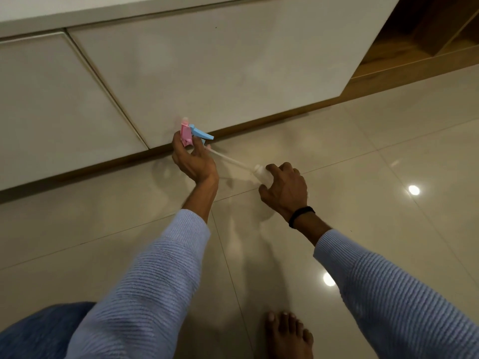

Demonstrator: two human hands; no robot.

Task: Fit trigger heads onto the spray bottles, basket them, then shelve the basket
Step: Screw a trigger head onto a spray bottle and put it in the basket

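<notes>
My left hand (193,161) grips a pink and blue trigger head (193,132) held up in front of the white cabinet. Its thin clear dip tube (228,159) slants down to the right, and its lower end reaches the open neck of a translucent white spray bottle (262,172). My right hand (285,190) is wrapped around that bottle low over the tiled floor, covering most of its body. The basket is not in view.
White cabinet fronts (207,68) with a wooden plinth run across the back. An open wooden shelf bay (425,42) lies at the upper right. Glossy beige floor tiles (375,164) fill the rest. My bare foot (287,335) and blue-clad knee (39,332) are at the bottom.
</notes>
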